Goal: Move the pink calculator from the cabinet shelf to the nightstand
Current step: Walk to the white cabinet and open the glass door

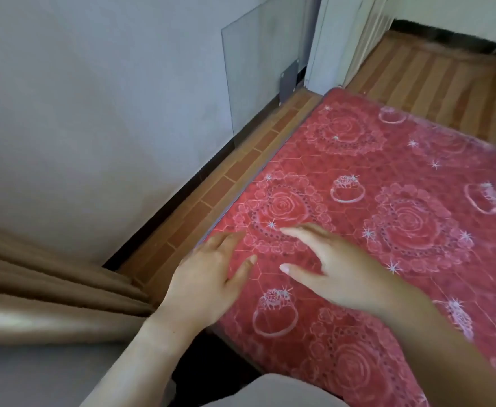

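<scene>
A: The fingers [296, 232] on both hands are spread out flat. The left hand [208, 277] holds nothing. The right hand [335, 268] holds nothing too.

B: Where is the pink calculator?

A: I can't see it anywhere. I can't see the cabinet shelf or the nightstand either. It looks like the job has not really started, or the person is looking the wrong way.

B: So what are the hands doing?

A: They are low over the red mattress [387, 201] with the roses on it. The left hand is at the mattress edge. I can't tell if they press on it or just float above it.

B: What comes next, do you think?

A: I think the person has to turn and find the shelf first. Then a hand has to reach in and take the calculator.

B: Is there room to move?

A: Some. On the left there is only a thin strip of brick floor [211, 195] between the mattress and the grey wall [94, 113]. A brown curtain [50, 289] hangs close to the left arm. A glass sheet [258, 69] leans on the wall farther off, so that side is tight. The wood floor [446, 83] past the far end of the mattress looks open.
</scene>
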Demonstrator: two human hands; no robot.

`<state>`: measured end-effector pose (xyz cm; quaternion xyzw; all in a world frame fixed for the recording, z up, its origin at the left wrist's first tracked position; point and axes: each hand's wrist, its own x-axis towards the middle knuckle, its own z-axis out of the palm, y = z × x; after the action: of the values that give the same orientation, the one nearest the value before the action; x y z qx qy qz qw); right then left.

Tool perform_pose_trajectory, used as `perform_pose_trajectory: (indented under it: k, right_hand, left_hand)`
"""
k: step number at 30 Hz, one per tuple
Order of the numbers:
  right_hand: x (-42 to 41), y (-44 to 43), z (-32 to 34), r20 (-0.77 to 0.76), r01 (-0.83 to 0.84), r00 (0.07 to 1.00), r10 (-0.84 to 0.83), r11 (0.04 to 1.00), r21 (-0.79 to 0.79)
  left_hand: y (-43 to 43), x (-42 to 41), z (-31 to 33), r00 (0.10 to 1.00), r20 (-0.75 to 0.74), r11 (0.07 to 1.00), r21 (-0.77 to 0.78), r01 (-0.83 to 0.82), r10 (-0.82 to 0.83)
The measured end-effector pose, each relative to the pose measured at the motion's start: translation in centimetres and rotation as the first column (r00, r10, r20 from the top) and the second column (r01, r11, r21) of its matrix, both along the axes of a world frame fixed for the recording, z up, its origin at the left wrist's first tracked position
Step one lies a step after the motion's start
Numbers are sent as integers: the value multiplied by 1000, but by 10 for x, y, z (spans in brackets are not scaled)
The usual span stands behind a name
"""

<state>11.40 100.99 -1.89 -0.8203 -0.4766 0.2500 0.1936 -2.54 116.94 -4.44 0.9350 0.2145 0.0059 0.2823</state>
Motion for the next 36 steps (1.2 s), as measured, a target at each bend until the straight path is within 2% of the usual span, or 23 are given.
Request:
perform_pose_trajectory:
  k: [4, 10, 16, 26, 36]
  right_hand:
    - [-14, 53, 1, 60, 92, 994, -91, 996, -10]
    - [-32, 142, 11, 82, 192, 978, -194, 981, 29]
    - [-34, 188, 8, 65, 232, 969, -238, 969, 90]
    - [-4, 199, -6, -1, 202, 979, -204, 969, 141]
    - [0, 240, -15, 3, 208, 978, -209, 973, 100]
  left_hand:
    - [64, 15, 2, 987, 0, 987, -8, 161, -161]
    - [169, 21, 14, 962, 18, 961, 45, 272, -273]
    - [220, 17, 22, 969, -4, 968, 55, 246, -246]
    - [227, 34, 15, 978, -35, 975, 79, 207, -205]
    - [270, 45, 5, 975, 20, 974, 35, 223, -223]
